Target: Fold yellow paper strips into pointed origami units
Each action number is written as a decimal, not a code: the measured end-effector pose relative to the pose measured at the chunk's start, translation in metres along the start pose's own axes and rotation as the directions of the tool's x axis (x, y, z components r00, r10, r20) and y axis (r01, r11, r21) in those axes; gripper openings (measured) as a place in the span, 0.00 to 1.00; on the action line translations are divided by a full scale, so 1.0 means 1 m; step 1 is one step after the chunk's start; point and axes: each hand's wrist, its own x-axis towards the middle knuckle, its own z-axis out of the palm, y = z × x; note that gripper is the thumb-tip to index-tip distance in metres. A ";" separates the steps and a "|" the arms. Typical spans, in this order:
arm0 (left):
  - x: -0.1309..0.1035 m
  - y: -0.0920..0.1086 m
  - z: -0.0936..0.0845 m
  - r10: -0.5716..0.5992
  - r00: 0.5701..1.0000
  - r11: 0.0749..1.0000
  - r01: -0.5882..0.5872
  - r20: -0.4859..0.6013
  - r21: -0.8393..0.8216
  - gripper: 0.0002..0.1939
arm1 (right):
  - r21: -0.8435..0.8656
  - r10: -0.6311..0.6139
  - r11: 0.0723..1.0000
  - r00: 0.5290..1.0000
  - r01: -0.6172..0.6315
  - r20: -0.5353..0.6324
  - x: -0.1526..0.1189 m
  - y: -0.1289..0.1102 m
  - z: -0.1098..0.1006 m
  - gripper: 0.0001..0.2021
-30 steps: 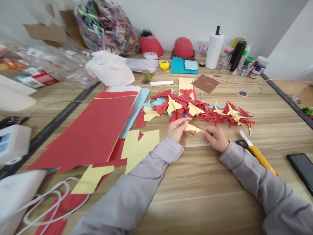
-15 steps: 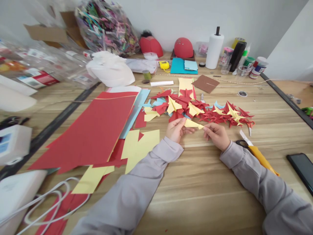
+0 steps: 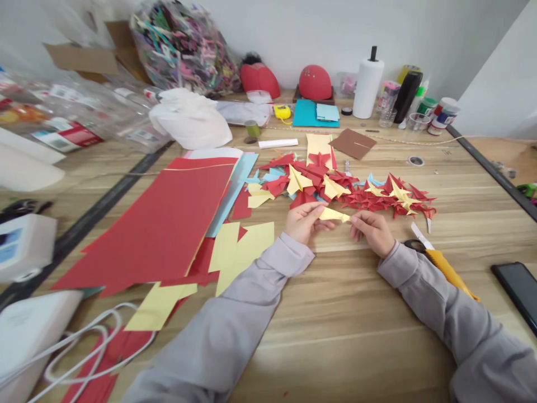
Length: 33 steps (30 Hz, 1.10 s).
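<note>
A small folded yellow paper piece is held between both hands just above the wooden table. My left hand pinches its left end. At its pointed right tip, my right hand grips with thumb and forefinger. Right behind the hands lies a pile of folded red and yellow paper shapes, with a few light blue ones among them. Grey sleeves cover both forearms.
Large red paper sheets and yellow offcuts lie to the left. Yellow-handled scissors and a black phone sit to the right. A paper towel roll, jars, red caps and a bag of paper scraps line the back.
The yellow piece and both hands have risen slightly toward the pile; the piece's tip now points more level to the right. Nothing else has moved.
</note>
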 end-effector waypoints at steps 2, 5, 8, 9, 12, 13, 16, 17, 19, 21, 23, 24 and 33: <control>-0.001 0.002 -0.001 -0.027 0.999 1.000 0.028 0.021 -0.014 0.22 | -0.002 0.015 1.000 1.000 -0.015 -0.005 0.000 0.000 0.000 0.19; -0.002 0.004 -0.002 -0.041 0.998 0.999 0.042 0.047 -0.015 0.24 | -0.008 0.028 1.000 1.000 -0.028 -0.006 0.000 0.000 0.001 0.20; -0.001 0.003 -0.003 -0.018 0.998 1.000 0.018 0.054 0.000 0.24 | -0.008 0.034 0.999 0.999 -0.034 0.000 0.000 -0.001 0.001 0.21; -0.001 0.002 -0.003 -0.004 0.999 1.000 0.003 0.051 0.008 0.24 | -0.009 0.038 0.999 0.999 -0.038 0.004 0.000 -0.001 0.001 0.21; 0.000 -0.002 -0.003 0.040 0.999 0.997 -0.042 0.032 0.059 0.24 | -0.025 0.047 0.999 0.999 -0.047 0.011 -0.001 -0.001 0.002 0.22; 0.000 -0.004 -0.003 0.056 0.998 0.995 -0.058 0.025 0.083 0.24 | -0.034 0.047 0.998 0.999 -0.047 0.011 -0.001 -0.001 0.002 0.23; 0.001 -0.008 -0.003 0.107 0.994 0.985 -0.108 0.010 0.136 0.25 | -0.057 0.035 0.998 0.999 -0.035 -0.002 -0.001 0.000 0.001 0.23; 0.001 -0.009 -0.003 0.120 0.993 0.982 -0.120 0.008 0.146 0.25 | -0.062 0.029 0.998 1.000 -0.029 -0.008 -0.001 0.000 0.001 0.23; 0.000 -0.009 -0.003 0.133 0.991 0.978 -0.132 0.004 0.161 0.26 | -0.072 0.019 0.997 1.000 -0.020 -0.015 0.000 0.002 0.001 0.23; -0.001 -0.009 -0.002 0.139 0.990 0.975 -0.137 0.001 0.175 0.26 | -0.087 0.014 0.996 1.000 -0.016 -0.018 0.000 0.003 0.001 0.23; -0.003 -0.009 -0.002 0.148 0.989 0.971 -0.146 0.007 0.190 0.26 | -0.121 -0.008 0.993 1.000 0.004 -0.028 0.000 0.005 0.002 0.23; -0.004 -0.009 -0.001 0.160 0.987 0.966 -0.158 0.008 0.206 0.26 | -0.148 -0.031 0.989 0.999 0.026 -0.034 -0.001 0.005 0.002 0.22; -0.018 -0.006 -0.002 0.792 0.592 0.276 -0.563 0.147 0.779 0.09 | -0.403 -0.223 0.899 0.972 0.174 -0.078 -0.006 0.006 0.002 0.17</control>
